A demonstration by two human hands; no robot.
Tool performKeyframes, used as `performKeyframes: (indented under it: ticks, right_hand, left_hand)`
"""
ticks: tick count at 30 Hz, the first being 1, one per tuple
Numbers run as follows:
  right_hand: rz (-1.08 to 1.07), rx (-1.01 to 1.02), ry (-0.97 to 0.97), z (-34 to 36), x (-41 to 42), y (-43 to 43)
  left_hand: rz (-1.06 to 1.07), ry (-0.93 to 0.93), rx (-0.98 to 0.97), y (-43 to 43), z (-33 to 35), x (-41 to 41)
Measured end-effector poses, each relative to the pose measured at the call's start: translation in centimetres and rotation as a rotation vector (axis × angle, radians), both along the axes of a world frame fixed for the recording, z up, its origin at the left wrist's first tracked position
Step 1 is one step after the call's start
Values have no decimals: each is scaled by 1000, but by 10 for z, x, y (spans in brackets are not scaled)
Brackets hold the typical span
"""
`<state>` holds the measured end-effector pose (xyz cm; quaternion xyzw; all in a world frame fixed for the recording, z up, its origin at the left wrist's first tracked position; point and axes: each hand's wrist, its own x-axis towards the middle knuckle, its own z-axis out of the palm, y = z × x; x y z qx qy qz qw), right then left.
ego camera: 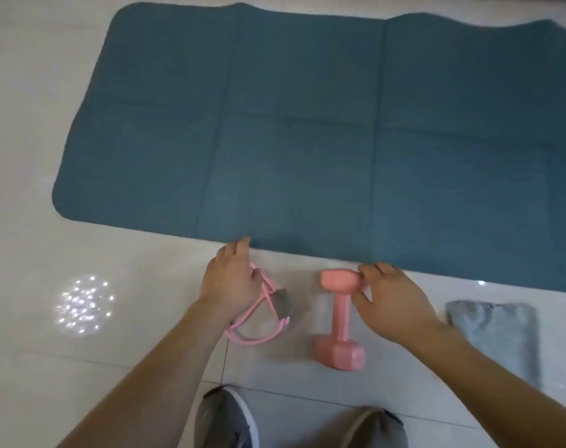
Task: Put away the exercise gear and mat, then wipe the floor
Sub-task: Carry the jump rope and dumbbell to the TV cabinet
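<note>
Exercise gear on tiled floor, both hands reaching in; nothing yet put away.

Pink dumbbell point(338, 321): lying on the floor point(113, 367) just short of the mat's near edge, right hand point(391, 302) over its far head, fingers loosely curled and touching it, not closed round. Pink resistance band point(259, 313) with grey pad: lying left of the dumbbell, partly under the left hand point(231, 279), fingers relaxed and half-spread, tips at the mat edge; whether any finger hooks the band cannot be told. Blue mat point(307, 124): spread flat, creased in panels, beyond both items. Folded grey cloth point(498, 337): on the floor at right, untouched. Handling note: best to take the dumbbell by its narrow shaft, not the head, and gather all band loops before lifting.
</note>
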<state>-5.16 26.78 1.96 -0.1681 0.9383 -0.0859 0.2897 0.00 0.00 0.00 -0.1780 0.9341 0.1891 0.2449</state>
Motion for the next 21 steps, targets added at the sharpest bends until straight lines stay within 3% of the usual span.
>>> performKeyframes:
  ticks: [3,9,21]
  right_hand:
    - [-86,-32,68,-8,11,4]
    - [-235,-72,-26,-21,36,-2]
    - [-533,-245,-169,-34,61,-26]
  left_hand:
    - [91,45,-43,2,-11,10]
    - [340,-58,-168,-2,-32,32]
    - [421,63,-88,-3,-50,54]
